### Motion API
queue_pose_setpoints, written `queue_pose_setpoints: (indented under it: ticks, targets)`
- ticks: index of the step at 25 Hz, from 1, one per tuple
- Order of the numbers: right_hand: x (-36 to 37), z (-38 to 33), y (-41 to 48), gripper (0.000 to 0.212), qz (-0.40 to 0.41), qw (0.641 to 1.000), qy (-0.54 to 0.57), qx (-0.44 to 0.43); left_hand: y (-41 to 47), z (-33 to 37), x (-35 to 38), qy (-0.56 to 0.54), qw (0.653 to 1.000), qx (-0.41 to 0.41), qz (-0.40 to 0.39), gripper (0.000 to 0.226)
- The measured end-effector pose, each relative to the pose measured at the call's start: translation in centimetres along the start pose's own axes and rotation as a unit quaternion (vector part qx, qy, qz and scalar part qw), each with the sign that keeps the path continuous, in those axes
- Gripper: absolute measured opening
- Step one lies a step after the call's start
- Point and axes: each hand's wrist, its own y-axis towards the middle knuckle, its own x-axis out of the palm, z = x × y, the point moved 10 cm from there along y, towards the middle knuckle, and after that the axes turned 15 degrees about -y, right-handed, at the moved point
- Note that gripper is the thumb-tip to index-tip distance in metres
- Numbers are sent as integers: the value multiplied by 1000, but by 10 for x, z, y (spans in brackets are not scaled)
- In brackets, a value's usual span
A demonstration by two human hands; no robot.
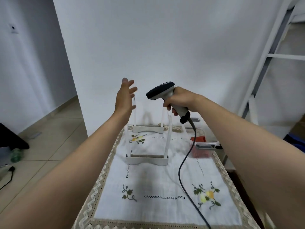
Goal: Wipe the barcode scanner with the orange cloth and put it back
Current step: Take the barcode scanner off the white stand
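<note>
My right hand [179, 99] grips the grey handle of the barcode scanner [162, 91], held in the air above the table with its dark head pointing left. Its black cable [184, 162] hangs down across the tablecloth to the near edge. My left hand [125, 95] is raised to the left of the scanner, fingers spread, holding nothing and not touching it. The orange cloth [198, 140] lies at the right of the table, partly inside a clear plastic box [204, 146].
A clear acrylic stand with white bases [146, 160] sits mid-table under the hands. The embroidered white tablecloth [148, 204] has a lace border. A white wall stands behind, a white ladder frame [267, 55] at right, tiled floor at left.
</note>
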Motion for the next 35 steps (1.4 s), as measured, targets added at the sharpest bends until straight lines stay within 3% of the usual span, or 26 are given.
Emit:
queue_pose_setpoints:
  ticks: [8,14,35]
  targets:
    - [40,20,-67,31,-73,995,-74,-2,-62,-100,9,-223,957,-185,4,71]
    - [75,26,-96,29,-68,991,-113,-30,-92,-141,4,-342,906,-249,-16,74]
    - [100,32,-105,39,-59,993,-99,-25,-106,-165,-8,-293,916,-273,-30,75]
